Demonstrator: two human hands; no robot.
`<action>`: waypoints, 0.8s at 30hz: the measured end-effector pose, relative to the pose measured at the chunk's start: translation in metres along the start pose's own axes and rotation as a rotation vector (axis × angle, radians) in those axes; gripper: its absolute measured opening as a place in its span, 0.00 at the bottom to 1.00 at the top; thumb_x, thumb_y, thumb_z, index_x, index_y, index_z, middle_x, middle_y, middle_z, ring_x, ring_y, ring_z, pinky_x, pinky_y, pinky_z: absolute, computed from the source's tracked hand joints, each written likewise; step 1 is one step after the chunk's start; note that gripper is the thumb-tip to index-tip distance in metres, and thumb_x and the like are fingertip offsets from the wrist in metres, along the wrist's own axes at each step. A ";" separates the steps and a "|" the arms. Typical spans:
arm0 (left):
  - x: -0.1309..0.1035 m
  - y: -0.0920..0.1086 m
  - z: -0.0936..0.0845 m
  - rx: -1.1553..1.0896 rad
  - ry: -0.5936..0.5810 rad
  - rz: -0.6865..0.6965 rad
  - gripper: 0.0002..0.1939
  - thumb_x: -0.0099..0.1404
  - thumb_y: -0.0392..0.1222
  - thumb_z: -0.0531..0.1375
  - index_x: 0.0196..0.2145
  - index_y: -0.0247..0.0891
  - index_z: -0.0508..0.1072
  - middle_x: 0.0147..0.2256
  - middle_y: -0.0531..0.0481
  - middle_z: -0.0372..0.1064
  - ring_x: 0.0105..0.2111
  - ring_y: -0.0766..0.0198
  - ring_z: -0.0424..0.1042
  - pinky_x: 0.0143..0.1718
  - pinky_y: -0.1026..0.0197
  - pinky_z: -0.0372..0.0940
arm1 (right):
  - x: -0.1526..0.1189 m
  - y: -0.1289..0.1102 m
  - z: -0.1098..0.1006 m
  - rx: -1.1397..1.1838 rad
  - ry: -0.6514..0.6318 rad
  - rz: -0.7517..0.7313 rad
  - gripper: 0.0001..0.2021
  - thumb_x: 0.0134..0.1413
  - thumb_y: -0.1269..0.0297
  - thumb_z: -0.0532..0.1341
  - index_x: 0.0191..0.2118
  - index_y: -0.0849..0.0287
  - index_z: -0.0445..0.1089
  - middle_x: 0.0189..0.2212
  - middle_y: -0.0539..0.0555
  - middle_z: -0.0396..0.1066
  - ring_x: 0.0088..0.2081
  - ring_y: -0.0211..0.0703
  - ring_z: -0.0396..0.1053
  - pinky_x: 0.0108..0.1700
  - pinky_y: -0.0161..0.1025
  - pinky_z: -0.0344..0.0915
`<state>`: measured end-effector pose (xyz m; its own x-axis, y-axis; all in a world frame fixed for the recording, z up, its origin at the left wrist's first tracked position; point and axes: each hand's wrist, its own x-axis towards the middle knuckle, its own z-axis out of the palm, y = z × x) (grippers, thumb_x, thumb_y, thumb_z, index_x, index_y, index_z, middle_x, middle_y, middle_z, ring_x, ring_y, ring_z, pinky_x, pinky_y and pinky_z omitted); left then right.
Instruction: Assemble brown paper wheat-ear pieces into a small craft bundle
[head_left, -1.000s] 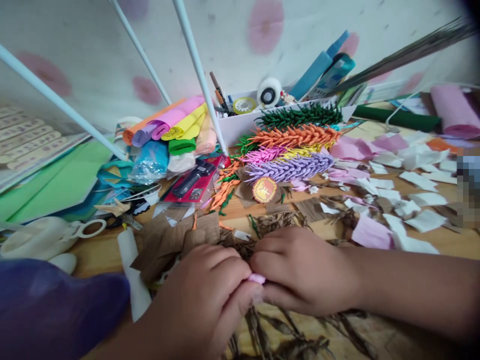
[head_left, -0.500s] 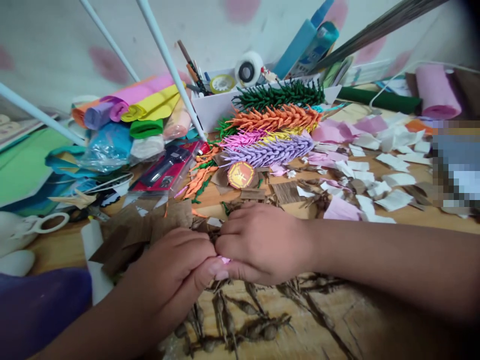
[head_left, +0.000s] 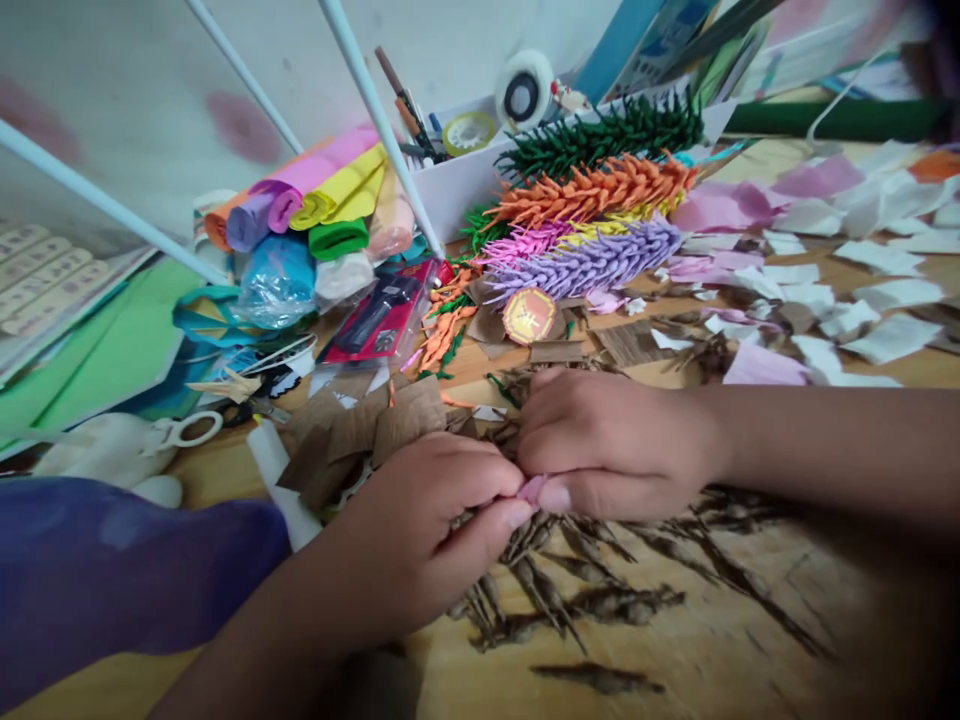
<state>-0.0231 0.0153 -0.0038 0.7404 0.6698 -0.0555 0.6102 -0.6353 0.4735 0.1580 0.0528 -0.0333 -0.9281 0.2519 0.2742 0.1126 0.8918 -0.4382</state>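
Observation:
Pinched between both hands is a small piece of pink paper. My left hand grips its left end between thumb and fingers. On its right end, the thumb and curled fingers of my right hand are closed. Brown twisted paper pieces lie on the wooden table under and in front of the hands. Just behind them are brown paper squares and a round red and yellow sticker.
Braided paper strands in purple, orange and dark green lie at the back. White paper scraps spread at right. Rolled coloured paper, white-handled scissors and a purple object are at left.
The view has shifted, so the hands and table items appear farther right. More of the pink paper shows between the fingertips, which are slightly farther apart.

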 end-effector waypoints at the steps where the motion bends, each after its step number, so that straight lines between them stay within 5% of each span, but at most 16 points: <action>1: 0.000 -0.001 0.000 0.034 -0.013 0.016 0.12 0.60 0.38 0.47 0.22 0.37 0.64 0.20 0.55 0.60 0.24 0.70 0.60 0.27 0.66 0.55 | 0.000 -0.001 0.000 0.002 0.001 0.005 0.16 0.56 0.62 0.44 0.25 0.61 0.63 0.22 0.52 0.65 0.26 0.35 0.61 0.33 0.35 0.54; 7: -0.001 -0.005 0.001 0.205 -0.026 0.057 0.12 0.60 0.37 0.48 0.20 0.36 0.63 0.20 0.55 0.61 0.25 0.69 0.59 0.29 0.63 0.52 | 0.003 -0.006 0.003 -0.063 0.037 0.090 0.16 0.54 0.62 0.45 0.22 0.61 0.62 0.18 0.51 0.63 0.23 0.35 0.59 0.31 0.36 0.53; 15: 0.001 -0.001 0.003 0.436 0.169 0.116 0.11 0.57 0.36 0.49 0.21 0.37 0.66 0.20 0.54 0.62 0.24 0.67 0.58 0.32 0.59 0.52 | 0.001 -0.013 0.004 -0.127 0.139 0.200 0.16 0.53 0.61 0.44 0.19 0.61 0.58 0.16 0.49 0.61 0.21 0.33 0.57 0.32 0.36 0.50; 19: 0.002 0.001 0.005 0.348 0.205 0.068 0.13 0.57 0.36 0.47 0.18 0.36 0.63 0.18 0.53 0.59 0.22 0.68 0.57 0.27 0.61 0.52 | 0.002 -0.016 0.001 -0.160 0.183 0.264 0.17 0.53 0.57 0.45 0.20 0.60 0.59 0.16 0.49 0.61 0.23 0.35 0.58 0.33 0.38 0.48; 24: 0.001 0.003 0.003 0.136 0.182 0.032 0.12 0.58 0.35 0.46 0.20 0.35 0.62 0.18 0.54 0.57 0.20 0.70 0.57 0.22 0.65 0.52 | 0.003 -0.016 0.000 -0.081 0.252 0.267 0.14 0.53 0.56 0.46 0.33 0.60 0.62 0.27 0.52 0.66 0.31 0.38 0.62 0.36 0.38 0.51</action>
<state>-0.0195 0.0134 -0.0052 0.7046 0.6988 0.1234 0.6282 -0.6952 0.3493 0.1539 0.0390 -0.0253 -0.7466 0.5555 0.3661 0.3762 0.8063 -0.4565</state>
